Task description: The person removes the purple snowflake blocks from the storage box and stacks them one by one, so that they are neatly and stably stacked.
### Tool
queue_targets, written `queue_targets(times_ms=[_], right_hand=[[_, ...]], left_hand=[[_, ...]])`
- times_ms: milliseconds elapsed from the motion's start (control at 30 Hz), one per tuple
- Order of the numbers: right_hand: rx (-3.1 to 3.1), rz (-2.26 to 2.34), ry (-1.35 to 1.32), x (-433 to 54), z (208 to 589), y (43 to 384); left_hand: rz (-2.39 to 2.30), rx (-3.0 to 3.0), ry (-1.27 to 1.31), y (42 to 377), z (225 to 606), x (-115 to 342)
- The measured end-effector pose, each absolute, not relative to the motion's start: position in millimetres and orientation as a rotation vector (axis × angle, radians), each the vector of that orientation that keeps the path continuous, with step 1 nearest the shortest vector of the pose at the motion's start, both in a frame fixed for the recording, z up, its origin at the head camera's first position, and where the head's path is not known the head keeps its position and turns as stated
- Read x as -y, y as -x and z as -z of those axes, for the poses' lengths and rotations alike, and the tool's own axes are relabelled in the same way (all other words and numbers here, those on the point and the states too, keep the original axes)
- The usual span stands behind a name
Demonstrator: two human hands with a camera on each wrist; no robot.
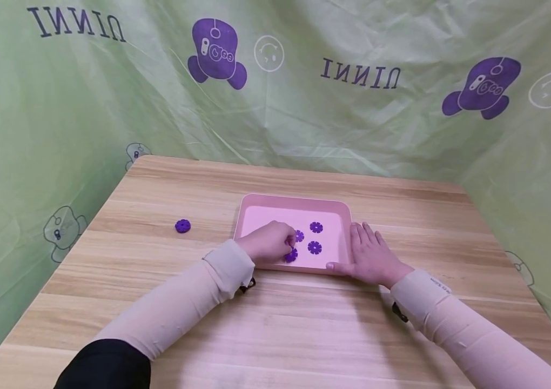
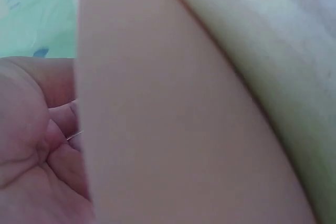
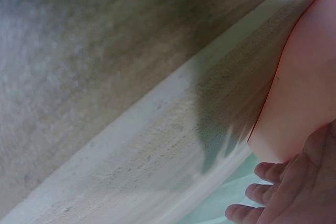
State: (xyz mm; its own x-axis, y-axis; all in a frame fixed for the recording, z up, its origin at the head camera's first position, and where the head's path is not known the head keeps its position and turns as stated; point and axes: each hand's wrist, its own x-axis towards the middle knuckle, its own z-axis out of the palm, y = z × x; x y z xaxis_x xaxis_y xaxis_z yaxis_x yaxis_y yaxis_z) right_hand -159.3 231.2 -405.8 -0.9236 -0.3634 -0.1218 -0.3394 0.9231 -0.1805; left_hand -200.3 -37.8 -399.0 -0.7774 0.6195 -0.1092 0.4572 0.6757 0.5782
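Note:
In the head view a shallow pink tray (image 1: 295, 203) stands on the wooden table. My left hand (image 1: 269, 241) reaches in over its near left wall, thumb and fingertips pinching a purple snowflake disc (image 1: 290, 255) low near the front wall. More notched purple discs lie flat on the tray floor: a second disc (image 1: 298, 236) partly behind the fingers, a third disc (image 1: 316, 227) and a fourth disc (image 1: 314, 248) to the right. My right hand (image 1: 371, 256) rests against the right wall with fingers straight, its thumb at the front rim. The left wrist view shows curled fingers (image 2: 58, 85) beyond the tray wall.
Another purple disc (image 1: 182, 226), looking thicker than the ones inside, lies on the table (image 1: 159, 189) left of the tray. A green printed curtain (image 1: 275, 119) hangs close behind the table's back edge and along both sides.

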Motion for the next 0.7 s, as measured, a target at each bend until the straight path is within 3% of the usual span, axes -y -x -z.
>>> queue_targets(times_ms=[400, 700], right_hand=[[-2.915, 0.204, 0.53, -230.6, 404.3, 159.6], [-2.916, 0.195, 0.532, -230.6, 405.6, 160.0]], left_hand=[[-1.323, -2.353, -0.494, 212.5, 385.6, 69.7], [-1.517, -2.365, -0.362, 219.1, 372.7, 109.9]])
